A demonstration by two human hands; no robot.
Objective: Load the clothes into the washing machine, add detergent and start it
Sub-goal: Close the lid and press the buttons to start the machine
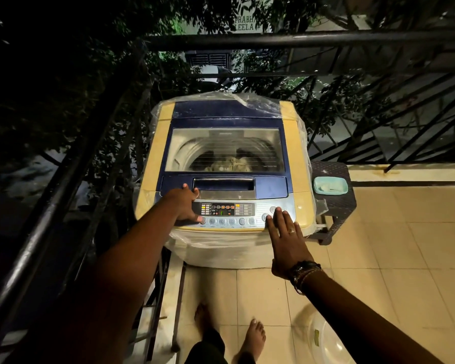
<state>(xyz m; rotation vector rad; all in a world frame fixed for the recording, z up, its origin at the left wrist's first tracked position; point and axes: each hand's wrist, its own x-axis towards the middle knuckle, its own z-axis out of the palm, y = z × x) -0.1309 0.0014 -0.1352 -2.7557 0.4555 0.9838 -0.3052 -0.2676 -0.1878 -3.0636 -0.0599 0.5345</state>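
A yellow and blue top-load washing machine (290, 143) stands on the balcony with its glass lid (225, 149) closed. Clothes (227, 164) show dimly through the glass inside the drum. My left hand (185, 203) rests flat on the left end of the lit control panel (227, 212), thumb near the leftmost round button. My right hand (284, 237) lies over the panel's right end with straight fingers, fingertips touching the round buttons there. Neither hand holds anything.
A dark stool (336, 203) stands right of the machine with a teal tray (331, 185) on it. A black metal railing (273, 39) runs behind and along the left. A white tub (326, 340) sits on the tiled floor at lower right. My bare feet (252, 334) are below.
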